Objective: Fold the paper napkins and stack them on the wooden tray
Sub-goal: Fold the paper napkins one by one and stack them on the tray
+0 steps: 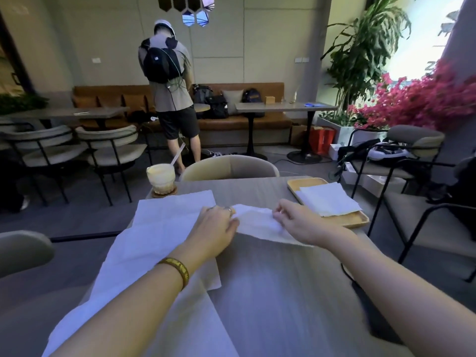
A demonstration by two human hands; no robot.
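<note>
Grey table [270, 292], wood-grain top. Iced drink [160, 179] in a glass, with straw, on a round coaster at the table's far left corner. Beige chair back [229, 168] just behind the far edge. Person with black backpack [161, 64], facing away, standing near a brown bench sofa [257, 122] that holds several dark bags. Two black-framed chairs [77, 148] at left. Pedestal table [284, 107] at the sofa. Tall green plant [365, 50] and pink flowering shrub [422, 99] at right. Orange bag [320, 140] on the floor.
</note>
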